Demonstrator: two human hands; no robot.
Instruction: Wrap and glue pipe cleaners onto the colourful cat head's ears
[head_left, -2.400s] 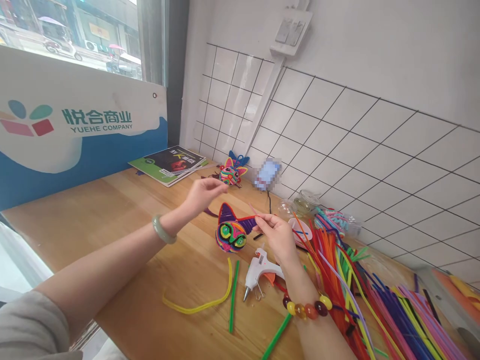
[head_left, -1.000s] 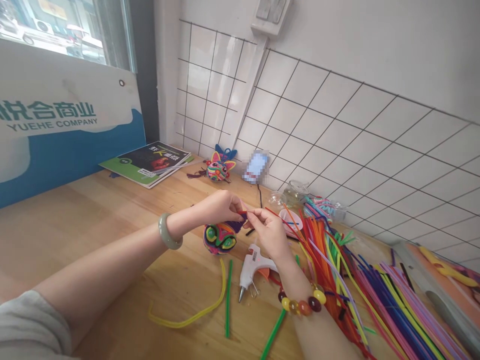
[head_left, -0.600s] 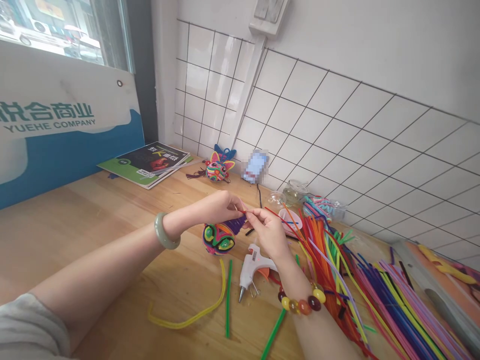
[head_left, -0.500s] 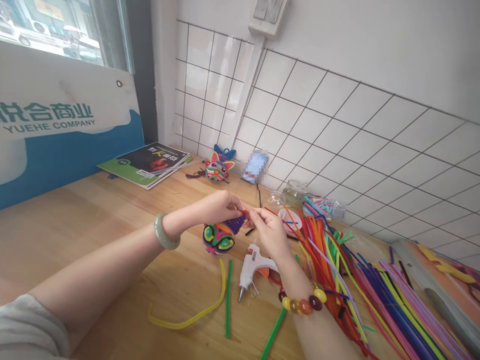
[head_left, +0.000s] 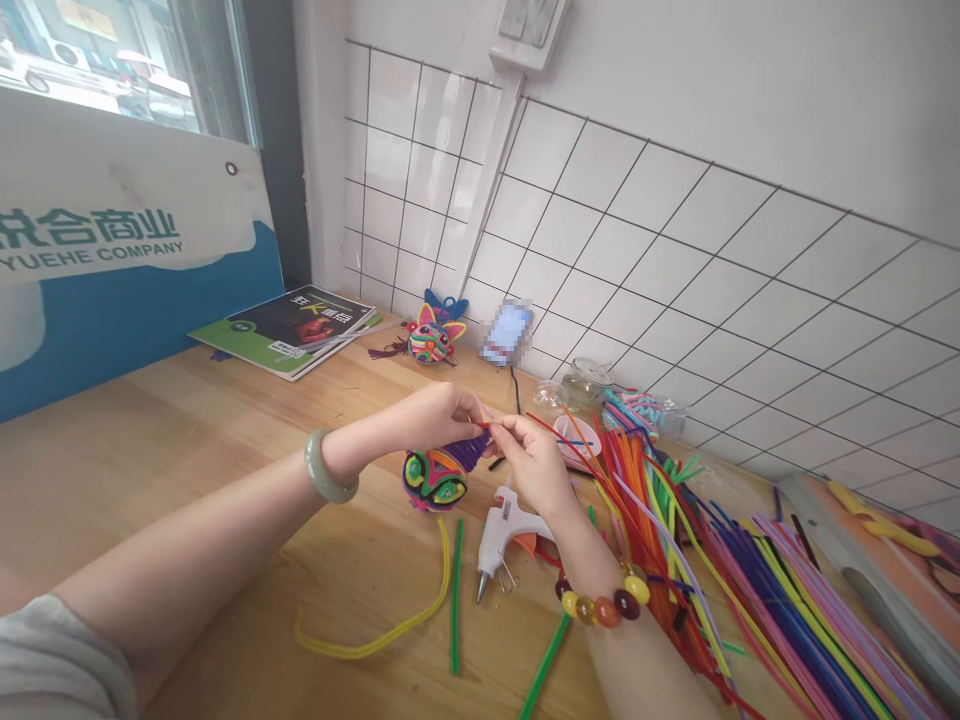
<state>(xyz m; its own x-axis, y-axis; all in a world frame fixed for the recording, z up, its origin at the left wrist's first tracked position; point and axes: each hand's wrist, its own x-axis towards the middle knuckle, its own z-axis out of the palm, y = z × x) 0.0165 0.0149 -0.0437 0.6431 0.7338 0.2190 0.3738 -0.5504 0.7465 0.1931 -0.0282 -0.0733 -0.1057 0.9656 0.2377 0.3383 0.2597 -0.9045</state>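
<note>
My left hand (head_left: 446, 415) is closed, its fingers pinching the top of a purple pipe-cleaner piece (head_left: 466, 454). That piece joins or overlaps a round ornament (head_left: 433, 482) with a colourful face of green, black, pink and orange strands. Meeting it from the right, my right hand (head_left: 534, 462) pinches a small red pipe-cleaner end between thumb and fingers. The fingertips hide most of this end. A white hot glue gun (head_left: 501, 535) lies below my right hand, nozzle towards me. A bent yellow pipe cleaner (head_left: 375, 650) and a straight green pipe cleaner (head_left: 455, 600) lie in front.
Many loose coloured pipe cleaners (head_left: 795, 600) spread across the right side. At the back stand a finished cat-like ornament (head_left: 430, 340), a phone (head_left: 507, 332) against the tiled wall, and a glass jar (head_left: 587, 380). Magazines (head_left: 300, 325) lie by a printed board (head_left: 127, 290) at left.
The view has shifted slightly. Both hands keep their pinch at the purple piece, with only small finger movement at the red end.
</note>
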